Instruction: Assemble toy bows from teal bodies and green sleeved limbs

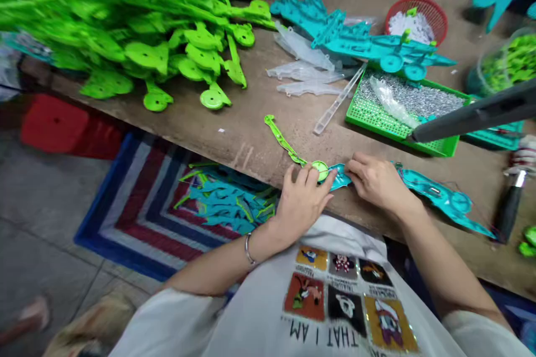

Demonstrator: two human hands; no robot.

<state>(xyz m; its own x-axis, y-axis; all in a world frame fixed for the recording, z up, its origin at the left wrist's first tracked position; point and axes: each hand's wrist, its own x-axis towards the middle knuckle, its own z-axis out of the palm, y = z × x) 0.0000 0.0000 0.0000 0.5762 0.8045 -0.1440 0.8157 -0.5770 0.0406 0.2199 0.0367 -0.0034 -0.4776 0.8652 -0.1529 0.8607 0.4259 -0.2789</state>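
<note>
A long turquoise plastic shell (433,188) lies open side up along the table's near edge, passing under my right hand. At its left end is a lime-green plastic arm (282,138) with a round green disc (320,170). My left hand (304,201) is closed on the shell's left part, fingertips over the disc and thumb on the turquoise plastic. My right hand (374,181) has its fingertips pinched together against the shell, just right of the left thumb. Whatever sits between those fingertips is hidden. Thin wires show along the shell's right half.
A green basket (368,122) holds many small metal screws and a plastic bag. A dark powered-screwdriver-like tool (477,109) hangs above it. Clear plastic pieces (307,71), another turquoise assembly (352,39), a red basket (439,17) and heaped green parts (146,56) surround the work.
</note>
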